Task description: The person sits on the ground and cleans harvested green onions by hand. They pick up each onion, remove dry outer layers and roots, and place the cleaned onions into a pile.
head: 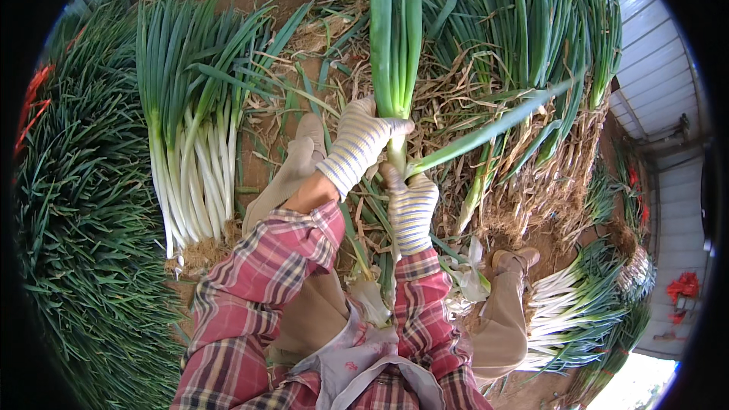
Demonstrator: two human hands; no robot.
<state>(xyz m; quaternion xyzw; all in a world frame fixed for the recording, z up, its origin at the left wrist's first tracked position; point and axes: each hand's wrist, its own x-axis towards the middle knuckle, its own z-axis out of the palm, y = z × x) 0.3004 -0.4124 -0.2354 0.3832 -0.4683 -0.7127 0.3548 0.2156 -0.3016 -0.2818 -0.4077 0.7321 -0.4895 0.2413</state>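
Both my hands wear striped knit gloves. My left hand [364,139] is closed around a large green onion [393,51], just where its leaves fan out; the green tops point away from me. Right below it, my right hand [411,205] pinches the stem and the base of an outer leaf [490,131] that sticks out sideways to the right. The lower stem is mostly hidden behind my right hand. Pale stripped sheaths [367,296] lie between my legs.
White-stemmed green onions [196,182] lie in a row at left, beside a broad mass of green tops [85,228]. Untrimmed onions with dry leaves and roots [541,182] are heaped at right. More white-stemmed onions [569,307] lie lower right. A metal-panel wall [655,68] stands beyond.
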